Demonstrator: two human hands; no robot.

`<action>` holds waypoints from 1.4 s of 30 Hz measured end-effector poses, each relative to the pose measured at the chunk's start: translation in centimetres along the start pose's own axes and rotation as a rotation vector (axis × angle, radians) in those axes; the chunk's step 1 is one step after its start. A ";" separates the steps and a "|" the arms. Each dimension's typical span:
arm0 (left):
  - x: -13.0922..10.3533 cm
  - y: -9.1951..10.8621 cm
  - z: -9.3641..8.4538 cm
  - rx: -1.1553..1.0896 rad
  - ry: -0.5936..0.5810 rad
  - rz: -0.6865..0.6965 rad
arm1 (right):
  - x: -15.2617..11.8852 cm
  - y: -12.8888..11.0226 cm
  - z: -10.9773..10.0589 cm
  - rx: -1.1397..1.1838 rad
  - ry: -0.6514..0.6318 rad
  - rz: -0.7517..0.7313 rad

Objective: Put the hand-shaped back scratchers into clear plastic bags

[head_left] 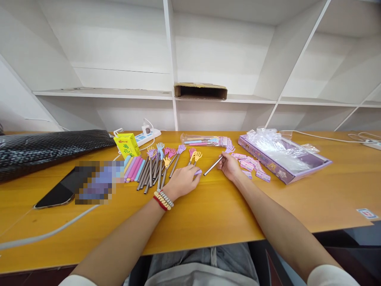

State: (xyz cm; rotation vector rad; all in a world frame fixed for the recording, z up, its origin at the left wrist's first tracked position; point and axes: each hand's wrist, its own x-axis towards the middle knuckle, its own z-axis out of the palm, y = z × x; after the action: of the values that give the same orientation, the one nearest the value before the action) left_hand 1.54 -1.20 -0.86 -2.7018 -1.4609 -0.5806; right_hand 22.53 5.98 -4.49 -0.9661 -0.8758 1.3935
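Note:
My right hand (231,167) is closed around a purple-headed back scratcher (212,167), whose bare metal rod end points left and toward me. In the closed fingers of my left hand (182,182) is a purple handle (198,172), mostly covered by the fingers. The rod end and the handle are a short way apart. Just beyond my left hand lie two yellow-headed back scratchers (197,156) and a pink one. Left of that hand is a pile of metal-rod back scratchers (150,171) with coloured hand-shaped heads. Coloured handles (135,169) lie beside the pile.
A purple display box (285,176) with clear plastic wrap and several pink labels (250,165) lie at right. Bagged back scratchers (205,141) lie at the back. On the left are a yellow drink carton (127,145), power strip (148,137), phone (61,186) and black wrapped bundle (53,153).

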 end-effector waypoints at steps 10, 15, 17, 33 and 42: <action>0.0 0.1 -0.3 -0.061 0.003 -0.007 | 0.0 -0.2 0.2 0.096 0.066 0.035; 0.1 0.2 -0.3 -0.038 -0.032 -0.082 | -0.3 -0.4 0.2 0.061 0.046 0.049; 0.1 0.1 -0.4 -0.018 -0.050 -0.137 | -0.5 -0.6 0.2 0.051 0.018 0.044; 0.2 -1.4 -0.2 0.060 -0.078 -0.147 | -0.9 -1.0 -0.5 0.100 -0.126 -0.036; 0.2 -2.1 0.2 0.074 -0.010 -0.101 | -1.2 -1.2 -0.7 0.128 -0.169 0.007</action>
State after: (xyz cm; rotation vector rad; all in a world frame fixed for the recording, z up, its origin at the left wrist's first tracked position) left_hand -0.03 0.17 -1.28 -2.5921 -1.5951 -0.5060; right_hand 23.62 4.77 -3.56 -0.7632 -0.8963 1.5340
